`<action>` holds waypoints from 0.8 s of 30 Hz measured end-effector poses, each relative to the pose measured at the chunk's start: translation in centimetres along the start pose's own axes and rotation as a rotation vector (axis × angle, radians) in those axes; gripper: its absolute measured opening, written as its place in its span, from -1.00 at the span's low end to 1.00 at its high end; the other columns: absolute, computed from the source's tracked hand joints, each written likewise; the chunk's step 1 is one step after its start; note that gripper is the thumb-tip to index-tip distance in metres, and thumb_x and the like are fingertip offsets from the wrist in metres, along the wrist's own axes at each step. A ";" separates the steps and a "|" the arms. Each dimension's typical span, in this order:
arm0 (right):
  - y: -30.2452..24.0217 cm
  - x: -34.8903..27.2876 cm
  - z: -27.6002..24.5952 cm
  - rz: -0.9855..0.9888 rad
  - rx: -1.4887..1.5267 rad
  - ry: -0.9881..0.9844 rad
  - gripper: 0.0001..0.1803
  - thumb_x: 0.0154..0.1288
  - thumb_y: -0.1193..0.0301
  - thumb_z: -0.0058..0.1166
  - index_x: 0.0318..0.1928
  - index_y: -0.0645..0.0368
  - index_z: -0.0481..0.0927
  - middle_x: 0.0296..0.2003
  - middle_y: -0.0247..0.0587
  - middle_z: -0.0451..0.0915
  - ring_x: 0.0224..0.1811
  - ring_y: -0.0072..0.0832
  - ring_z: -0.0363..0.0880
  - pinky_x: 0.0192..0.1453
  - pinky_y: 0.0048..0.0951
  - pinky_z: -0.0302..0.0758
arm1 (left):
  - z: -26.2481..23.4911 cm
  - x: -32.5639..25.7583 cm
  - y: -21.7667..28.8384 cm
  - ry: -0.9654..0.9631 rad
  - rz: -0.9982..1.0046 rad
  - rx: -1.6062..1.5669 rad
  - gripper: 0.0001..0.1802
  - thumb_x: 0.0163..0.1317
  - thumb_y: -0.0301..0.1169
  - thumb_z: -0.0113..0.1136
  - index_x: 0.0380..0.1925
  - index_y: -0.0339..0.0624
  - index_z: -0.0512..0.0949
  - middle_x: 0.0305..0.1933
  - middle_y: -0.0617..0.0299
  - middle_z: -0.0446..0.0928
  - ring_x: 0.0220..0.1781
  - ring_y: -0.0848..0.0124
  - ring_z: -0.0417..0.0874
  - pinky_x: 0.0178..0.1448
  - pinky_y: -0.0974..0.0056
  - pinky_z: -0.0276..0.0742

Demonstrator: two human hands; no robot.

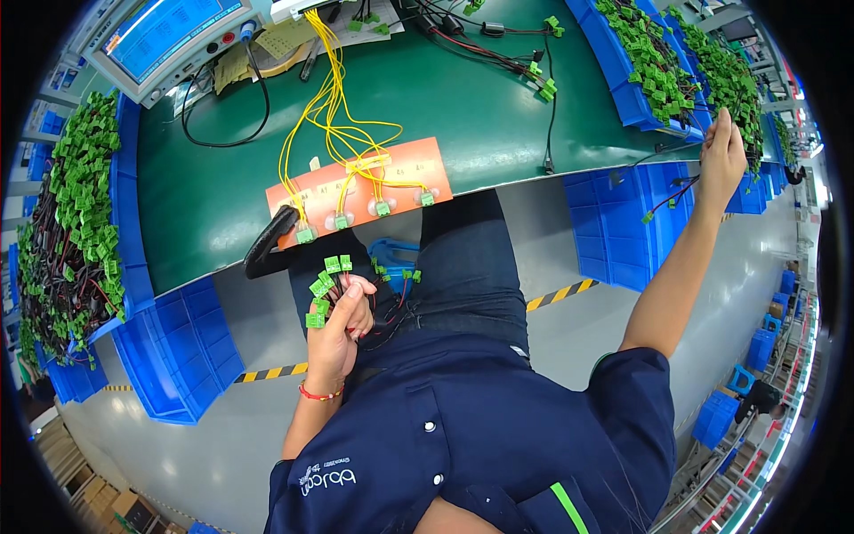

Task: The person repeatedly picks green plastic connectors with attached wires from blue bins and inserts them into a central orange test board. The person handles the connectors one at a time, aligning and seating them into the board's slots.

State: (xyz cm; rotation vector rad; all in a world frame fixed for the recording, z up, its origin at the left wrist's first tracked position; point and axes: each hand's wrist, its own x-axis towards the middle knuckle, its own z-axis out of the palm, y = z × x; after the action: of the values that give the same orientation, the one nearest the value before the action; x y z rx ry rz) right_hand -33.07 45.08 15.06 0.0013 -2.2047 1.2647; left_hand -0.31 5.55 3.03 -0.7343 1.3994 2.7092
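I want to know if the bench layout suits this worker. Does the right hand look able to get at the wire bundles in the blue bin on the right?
Probably yes: the right hand is stretched out at the blue bin, its fingers already among the wire bundles, with nothing blocking.

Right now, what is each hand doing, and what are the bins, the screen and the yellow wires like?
left hand: closed on a bunch of green plugs
right hand: reaching into the right blue bin
right blue bin: full
left blue bin: full
screen: lit
yellow wires: plugged into the orange board
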 end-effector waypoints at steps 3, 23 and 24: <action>3.1 5.6 -1.7 0.159 0.117 -0.001 -0.63 0.51 0.19 0.06 -0.29 0.26 0.65 -0.57 -0.53 0.36 -0.55 -0.75 0.24 -0.47 -0.61 0.13 | -0.4 -0.2 -0.2 -0.001 -0.017 -0.001 -0.78 0.50 -0.35 0.04 -0.23 -0.30 0.53 -0.64 0.48 0.18 -0.65 0.67 0.13 -0.53 0.44 0.09; -1.9 14.6 -2.1 -0.256 -0.057 -0.270 -0.68 0.52 0.22 -0.01 -0.04 0.16 0.72 -0.46 -0.53 0.43 -0.50 -0.77 0.32 -0.41 -0.65 0.27 | -0.3 -0.3 0.1 0.032 -0.020 0.059 -0.78 0.49 -0.32 0.03 -0.24 -0.26 0.50 -0.66 0.48 0.16 -0.67 0.67 0.11 -0.54 0.45 0.07; -3.1 16.0 -1.8 -0.275 0.033 -0.200 -0.67 0.53 0.23 -0.02 0.00 0.16 0.71 -0.46 -0.53 0.38 -0.49 -0.77 0.29 -0.40 -0.65 0.24 | -0.3 -0.4 0.1 0.040 -0.018 0.057 -0.78 0.49 -0.32 0.03 -0.24 -0.26 0.50 -0.66 0.48 0.16 -0.67 0.67 0.11 -0.54 0.45 0.07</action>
State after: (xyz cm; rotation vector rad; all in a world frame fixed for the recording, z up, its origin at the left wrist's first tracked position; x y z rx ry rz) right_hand -44.48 49.29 26.06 0.4459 -2.2543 1.1879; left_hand 0.14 5.32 3.08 -0.7970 1.4642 2.6439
